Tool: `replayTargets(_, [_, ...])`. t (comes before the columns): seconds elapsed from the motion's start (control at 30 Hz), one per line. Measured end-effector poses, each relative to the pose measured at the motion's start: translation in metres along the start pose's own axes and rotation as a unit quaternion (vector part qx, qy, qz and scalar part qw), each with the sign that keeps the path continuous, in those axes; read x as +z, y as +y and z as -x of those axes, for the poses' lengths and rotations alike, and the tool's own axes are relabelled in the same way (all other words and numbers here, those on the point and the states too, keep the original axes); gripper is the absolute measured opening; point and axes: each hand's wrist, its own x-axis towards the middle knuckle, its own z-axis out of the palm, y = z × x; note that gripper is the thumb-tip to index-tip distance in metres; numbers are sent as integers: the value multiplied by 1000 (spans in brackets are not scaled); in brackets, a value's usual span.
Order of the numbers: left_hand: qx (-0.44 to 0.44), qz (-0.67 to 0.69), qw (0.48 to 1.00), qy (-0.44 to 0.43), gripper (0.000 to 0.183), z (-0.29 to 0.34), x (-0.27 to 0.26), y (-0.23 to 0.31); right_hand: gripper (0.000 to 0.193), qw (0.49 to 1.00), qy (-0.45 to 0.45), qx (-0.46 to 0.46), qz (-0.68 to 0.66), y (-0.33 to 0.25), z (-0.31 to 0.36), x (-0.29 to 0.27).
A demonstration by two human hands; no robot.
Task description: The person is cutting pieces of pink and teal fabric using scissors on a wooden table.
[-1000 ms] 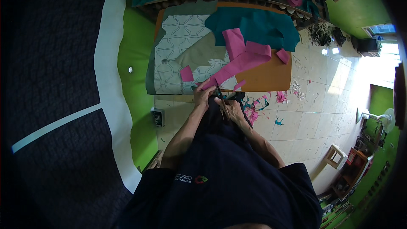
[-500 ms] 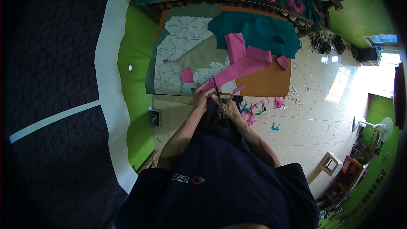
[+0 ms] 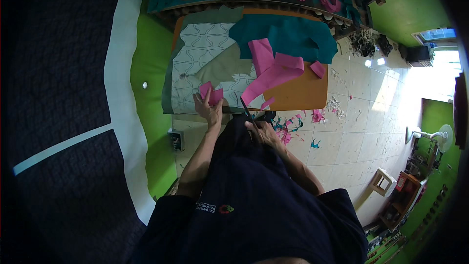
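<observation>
My left hand point(image 3: 210, 108) is over small pink leather-like pieces point(image 3: 213, 96) at the near left of the table, its fingers spread and touching them. In my right hand point(image 3: 263, 132) are dark scissors point(image 3: 247, 110), held close to my body with the blades pointing toward the table. Just beyond their tip lies the cut end of a long pink strip point(image 3: 273, 76), which folds back across the table. A narrow pink scrap point(image 3: 267, 103) rests near the front edge. Beneath the pieces is a pale sheet point(image 3: 190, 76) marked with curved outlines.
The orange-topped table point(image 3: 298, 93) also bears a teal piece point(image 3: 283, 32) and an olive-grey piece point(image 3: 220, 66). Pink and teal scraps point(image 3: 288, 129) litter the tiled floor. Behind stands a shelf point(image 3: 264, 0) with more offcuts; a white fan point(image 3: 442, 139) is at the right.
My left hand has moved left from the strip's end to the small pink pieces, and its fingers have spread. A second small pink piece now lies there. The scissors have come off the strip.
</observation>
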Motion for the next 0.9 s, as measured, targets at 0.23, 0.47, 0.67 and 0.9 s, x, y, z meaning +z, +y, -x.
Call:
replayTargets(0.23, [-13, 151, 988, -35, 43, 23, 6, 16, 71, 999, 28, 10, -40, 8, 25, -28])
replayTargets(0.47, [-192, 210, 947, -148, 34, 62, 32, 58, 65, 990, 9, -25, -135, -1, 30, -45])
replayTargets(0.67, [-268, 329, 880, -215, 27, 59, 37, 55, 70, 994, 30, 44, -99, 43, 9, -51])
replayTargets(0.9, [-435, 453, 714, -311, 34, 60, 43, 83, 72, 998, 41, 23, -48, 39, -5, -58])
